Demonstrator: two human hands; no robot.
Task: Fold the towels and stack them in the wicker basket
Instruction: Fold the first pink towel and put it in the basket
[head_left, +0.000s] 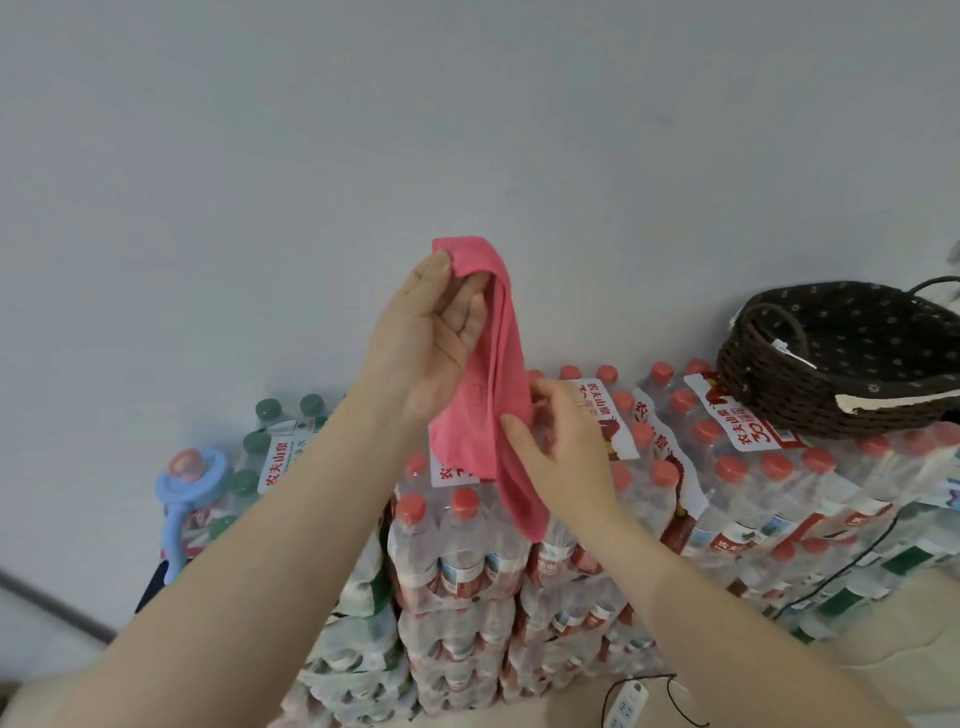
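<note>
Mid-frame, the left hand (431, 317) pinches the pink towel (493, 374) high; the right hand (550, 447) fingers grip its hanging edge. Folding midair, it may sag crooked; wicker basket (779, 374) waits right.

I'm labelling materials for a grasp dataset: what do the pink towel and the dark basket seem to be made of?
The pink towel looks like thin, soft matte cloth, perhaps microfibre: it hangs limp in folds from the left hand. The basket looks like dark brown woven wicker or paper cord, by its ribbed rows, with a dotted fabric lining.
</note>
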